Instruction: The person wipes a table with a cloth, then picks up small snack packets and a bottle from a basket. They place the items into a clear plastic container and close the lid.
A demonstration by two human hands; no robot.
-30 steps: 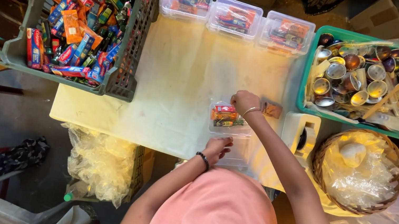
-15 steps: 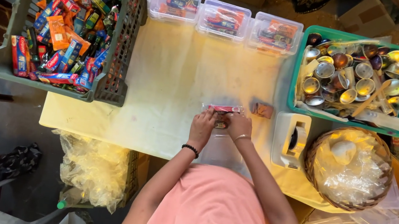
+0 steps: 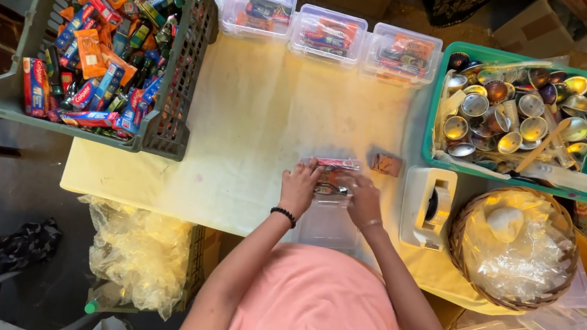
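Both hands, left hand (image 3: 299,186) and right hand (image 3: 363,198), fingers clamped on a small clear plastic box (image 3: 328,178) of colourful packets at the cream-covered table (image 3: 253,119) centre; uneven pressure could pop its lid.

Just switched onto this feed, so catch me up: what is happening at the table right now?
A person in a pink top has both hands on a clear plastic box at the near edge of the table, left hand and right hand at either side. It holds small colourful packets. Three similar filled boxes line the far edge. A grey crate of snack packets sits to the left, a green tub of shiny cups to the right.
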